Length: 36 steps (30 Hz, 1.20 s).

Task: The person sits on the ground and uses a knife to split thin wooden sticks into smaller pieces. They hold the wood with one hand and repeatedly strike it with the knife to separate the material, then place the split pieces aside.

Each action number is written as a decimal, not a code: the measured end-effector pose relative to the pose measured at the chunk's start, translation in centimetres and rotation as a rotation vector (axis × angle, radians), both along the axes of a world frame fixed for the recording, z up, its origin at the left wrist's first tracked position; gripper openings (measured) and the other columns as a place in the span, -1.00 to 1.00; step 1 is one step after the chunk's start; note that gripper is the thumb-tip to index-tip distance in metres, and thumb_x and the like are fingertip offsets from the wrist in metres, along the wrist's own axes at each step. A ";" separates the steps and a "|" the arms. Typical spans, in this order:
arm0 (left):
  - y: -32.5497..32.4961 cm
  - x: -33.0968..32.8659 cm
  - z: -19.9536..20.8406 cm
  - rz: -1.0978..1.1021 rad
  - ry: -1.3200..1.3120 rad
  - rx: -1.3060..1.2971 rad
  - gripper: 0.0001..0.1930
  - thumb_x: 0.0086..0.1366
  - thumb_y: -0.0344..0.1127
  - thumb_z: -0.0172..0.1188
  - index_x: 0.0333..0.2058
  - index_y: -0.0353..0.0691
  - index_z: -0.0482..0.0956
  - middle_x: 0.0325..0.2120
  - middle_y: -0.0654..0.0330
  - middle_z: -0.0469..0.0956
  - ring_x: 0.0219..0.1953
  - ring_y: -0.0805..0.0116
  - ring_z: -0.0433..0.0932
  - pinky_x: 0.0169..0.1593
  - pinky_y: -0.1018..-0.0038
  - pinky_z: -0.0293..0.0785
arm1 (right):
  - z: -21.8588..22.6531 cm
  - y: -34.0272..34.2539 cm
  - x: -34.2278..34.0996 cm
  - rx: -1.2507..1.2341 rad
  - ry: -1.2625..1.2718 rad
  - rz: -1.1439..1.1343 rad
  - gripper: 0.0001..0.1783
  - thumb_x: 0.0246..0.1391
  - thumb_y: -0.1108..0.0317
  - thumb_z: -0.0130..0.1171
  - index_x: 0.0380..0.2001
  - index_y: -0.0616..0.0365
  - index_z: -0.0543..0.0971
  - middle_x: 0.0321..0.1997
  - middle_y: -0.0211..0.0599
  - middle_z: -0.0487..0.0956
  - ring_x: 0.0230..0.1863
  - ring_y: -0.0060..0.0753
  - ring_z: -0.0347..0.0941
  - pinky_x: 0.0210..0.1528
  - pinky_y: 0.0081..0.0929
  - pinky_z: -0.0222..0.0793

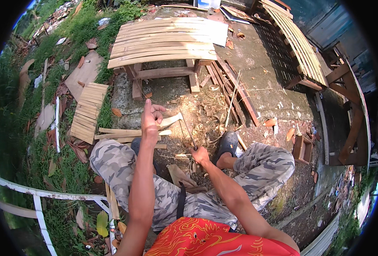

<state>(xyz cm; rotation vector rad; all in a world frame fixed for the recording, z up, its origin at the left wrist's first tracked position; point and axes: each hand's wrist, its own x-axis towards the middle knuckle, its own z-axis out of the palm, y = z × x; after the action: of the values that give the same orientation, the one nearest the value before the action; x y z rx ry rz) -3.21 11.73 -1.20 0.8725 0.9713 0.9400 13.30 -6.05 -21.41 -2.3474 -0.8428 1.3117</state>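
Note:
My left hand [151, 118], one finger stretched upward and the others curled, holds a short pale bamboo strip [170, 121] whose free end points right. In my right hand [200, 154] is a knife [192, 138] with a thin, narrow blade, gripped by its dark handle. Its blade slants up and left, and the tip comes close to the strip's free end; whether they touch I cannot tell. Beneath my left forearm, several longer bamboo strips [108, 136] lie on the ground. Curled shavings [201, 113] are scattered between my feet and beyond.
Ahead stands a low bench [163, 40] topped with bamboo slats. A longer slatted bench [297, 45] is at the far right. Dark wooden bars [238, 91] lie on the concrete. A slatted panel [89, 112] rests on the grass at left, and a small wooden box [302, 149] sits at right.

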 end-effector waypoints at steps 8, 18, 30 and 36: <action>1.7 0.4 -0.3 0.076 0.282 0.153 -0.62 0.40 -0.05 0.11 -0.43 -0.28 0.57 -0.72 0.44 0.27 -0.65 0.66 0.18 -0.55 0.56 0.08 | -0.9 6.3 1.6 -0.093 -0.108 0.250 -0.45 0.00 -0.06 0.14 -0.30 0.32 0.63 -0.35 0.21 0.62 -0.24 0.15 0.60 -0.11 -0.12 0.47; 3.0 -1.0 -1.2 0.268 0.597 0.245 -0.62 0.41 -0.11 0.02 -0.07 -0.35 0.47 -0.20 0.03 0.53 -0.08 0.20 0.50 0.01 0.32 0.37 | 1.5 11.2 0.4 0.679 -0.158 0.108 -0.70 0.15 0.14 0.18 -0.38 0.19 0.60 -0.56 0.02 0.58 -0.51 -0.07 0.57 -0.39 -0.20 0.40; 3.4 -2.5 -1.4 0.263 0.672 0.241 -0.56 0.41 -0.13 0.00 0.11 -0.33 0.37 0.06 -0.11 0.42 0.15 -0.01 0.37 0.23 0.21 0.23 | -6.3 9.8 3.1 -0.320 0.907 -0.227 -0.66 0.10 0.22 0.07 -0.56 0.30 0.57 -0.64 -0.17 0.54 -0.66 -0.28 0.48 -0.58 -0.29 0.41; 2.7 -0.7 -1.0 0.304 0.713 0.255 -0.51 0.40 -0.11 0.01 0.13 -0.36 0.33 0.10 -0.12 0.37 0.18 -0.01 0.33 0.25 0.21 0.20 | 5.0 13.4 1.5 0.162 0.030 0.160 -0.63 0.14 0.21 0.15 -0.64 0.20 0.43 -0.75 -0.39 0.39 -0.69 -0.44 0.27 -0.60 -0.41 0.18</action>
<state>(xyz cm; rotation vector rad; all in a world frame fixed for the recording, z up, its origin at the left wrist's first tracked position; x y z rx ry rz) -3.94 14.48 -2.17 1.3465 1.6513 1.0431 14.80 7.38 -16.44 -2.1684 -1.1033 1.2837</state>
